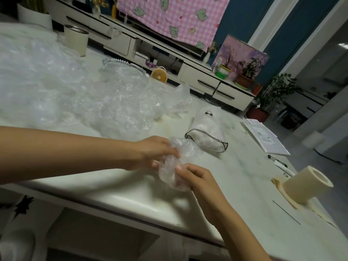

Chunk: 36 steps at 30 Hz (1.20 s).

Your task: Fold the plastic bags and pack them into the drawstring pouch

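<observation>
I'm watching through the single head-worn wide-angle camera; it is looking forward and down, tilting sideways, sitting close over the near edge of the table [131, 189].

Person, two limbs in view. Left hand [150, 153] with left forearm [66, 147]: bare to the frame's edge. Right hand [195, 178] with right forearm [235, 223]: likewise bare. Right thumbnail [178, 168]: short, plain, rounded.

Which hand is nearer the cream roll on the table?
Right. The right hand pinches the plastic bag left of the cream roll, bare table between them; the left hand grips the same bag farther left.
</observation>
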### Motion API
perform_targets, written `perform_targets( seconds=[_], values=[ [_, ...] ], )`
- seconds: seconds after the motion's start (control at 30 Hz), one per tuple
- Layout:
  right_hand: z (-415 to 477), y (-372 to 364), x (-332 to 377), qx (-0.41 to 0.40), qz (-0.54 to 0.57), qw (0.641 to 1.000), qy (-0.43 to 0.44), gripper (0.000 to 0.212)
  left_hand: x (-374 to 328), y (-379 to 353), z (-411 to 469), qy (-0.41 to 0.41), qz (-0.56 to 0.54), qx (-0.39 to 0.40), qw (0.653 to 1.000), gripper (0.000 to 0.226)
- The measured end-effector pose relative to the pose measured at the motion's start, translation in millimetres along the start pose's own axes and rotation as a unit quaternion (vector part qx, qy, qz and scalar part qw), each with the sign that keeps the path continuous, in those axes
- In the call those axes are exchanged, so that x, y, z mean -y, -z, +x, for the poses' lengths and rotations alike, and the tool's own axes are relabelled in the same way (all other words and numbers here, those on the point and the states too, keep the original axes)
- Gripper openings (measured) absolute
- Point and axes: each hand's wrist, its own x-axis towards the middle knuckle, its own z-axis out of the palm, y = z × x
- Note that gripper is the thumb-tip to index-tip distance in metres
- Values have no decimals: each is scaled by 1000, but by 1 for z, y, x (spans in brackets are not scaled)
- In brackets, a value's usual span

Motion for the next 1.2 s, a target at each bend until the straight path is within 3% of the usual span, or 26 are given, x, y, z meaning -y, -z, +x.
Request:
perform_targets(
  seconds=[0.03,0.13,0.2,0.33,0.43,0.5,0.6,0.67,0.73,0.9,1.07,1.13,1.2],
  values=[
    [1,0,0,-20,-8,1000,-13,25,0,-2,-1,-3,0,15,1000,4],
    [4,-1,-1,-80,-42,995,-49,30,-1,-4,-6,-11,35,84,996,41],
    [7,-1,-2,-97,-53,992,-64,29,-3,-5,-11,-34,104,121,987,53],
    [3,5,3,-92,-48,994,-41,28,0,-3,-12,-63,108,73,989,24],
    [1,11,0,-134,-15,990,-38,8,0,2,-10,-54,61,33,996,16],
    [3,16,-8,-168,6,983,-75,31,-1,5,-9,-48,38,30,998,18],
    [7,19,-10,-53,206,968,-132,69,1,7,-10,-44,36,45,997,18],
    [7,15,-6,32,288,949,-120,77,3,5,-10,-40,39,54,997,19],
    [8,9,-5,49,333,935,-107,80,5,3,-10,-36,49,59,996,20],
    [7,-3,1,24,391,913,-116,52,10,0,-8,-50,79,41,995,18],
    [11,-6,-1,-48,332,937,-95,35,12,1,-7,-54,101,31,993,16],
    [13,-7,-1,-41,301,949,-89,30,12,1,-10,-48,96,52,993,14],
    [13,-7,0,-14,266,960,-82,29,12,1,-13,-44,97,83,991,25]
  ],
)
